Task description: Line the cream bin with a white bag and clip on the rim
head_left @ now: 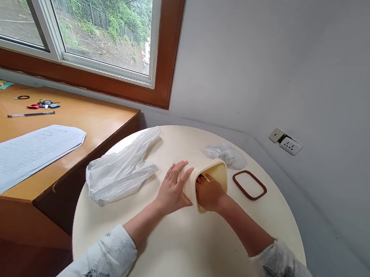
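Note:
A small cream plastic bin [220, 170] is tipped on its side over the round table, with its mouth turned toward the right. My left hand [173, 187] grips it from outside, fingers spread along the wall near the rim and thumb underneath. My right hand [210, 193] reaches into the mouth; its fingers are mostly hidden there, with dark gaps between them, and I cannot make out whether they hold anything. A brown rounded-rectangular ring [263, 193] lies flat to the right of the bin. Just behind the bin rests a crumpled translucent plastic bag [230, 156].
On the left of the round table [171, 264] lies a white plastic bag [115, 175]. A wooden desk [106, 114] adjoins it, bearing papers [33, 155], a pen [31, 114] and keys [44, 103]. Walls with a socket [291, 146] stand close behind and to the right.

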The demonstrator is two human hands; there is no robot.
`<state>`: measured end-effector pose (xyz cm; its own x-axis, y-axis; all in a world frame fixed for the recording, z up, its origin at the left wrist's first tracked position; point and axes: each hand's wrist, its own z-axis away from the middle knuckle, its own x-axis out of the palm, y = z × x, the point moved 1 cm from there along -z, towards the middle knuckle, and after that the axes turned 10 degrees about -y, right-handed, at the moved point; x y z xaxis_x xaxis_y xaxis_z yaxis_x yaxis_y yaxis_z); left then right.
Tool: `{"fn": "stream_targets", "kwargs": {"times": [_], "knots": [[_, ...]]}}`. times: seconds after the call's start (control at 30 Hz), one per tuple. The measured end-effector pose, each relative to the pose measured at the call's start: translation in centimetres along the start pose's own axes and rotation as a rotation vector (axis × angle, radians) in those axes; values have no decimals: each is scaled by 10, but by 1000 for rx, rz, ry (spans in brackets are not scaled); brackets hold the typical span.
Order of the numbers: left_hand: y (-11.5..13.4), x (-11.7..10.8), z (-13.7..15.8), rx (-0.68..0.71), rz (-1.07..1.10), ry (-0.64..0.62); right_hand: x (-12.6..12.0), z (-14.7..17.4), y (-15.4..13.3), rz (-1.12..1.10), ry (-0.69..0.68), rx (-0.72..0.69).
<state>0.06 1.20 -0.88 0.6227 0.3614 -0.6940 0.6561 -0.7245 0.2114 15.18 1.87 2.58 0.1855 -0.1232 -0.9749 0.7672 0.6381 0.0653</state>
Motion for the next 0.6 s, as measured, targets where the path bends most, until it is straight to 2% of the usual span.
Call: {"fn": "stream_targets", "kwargs": {"times": [0.13,0.37,0.5,0.6], "knots": [[-2,-1,0,-39,50,-6,-11,35,-3,-15,-22,31],[-2,-7,0,-158,227,-39,-28,87,-13,-235,173,6],[-2,-12,-2,-197,355,-80,-24,98,-9,-221,266,-57],[-1,-16,-2,-189,422,-84,-17,100,0,-152,424,-43]]}}
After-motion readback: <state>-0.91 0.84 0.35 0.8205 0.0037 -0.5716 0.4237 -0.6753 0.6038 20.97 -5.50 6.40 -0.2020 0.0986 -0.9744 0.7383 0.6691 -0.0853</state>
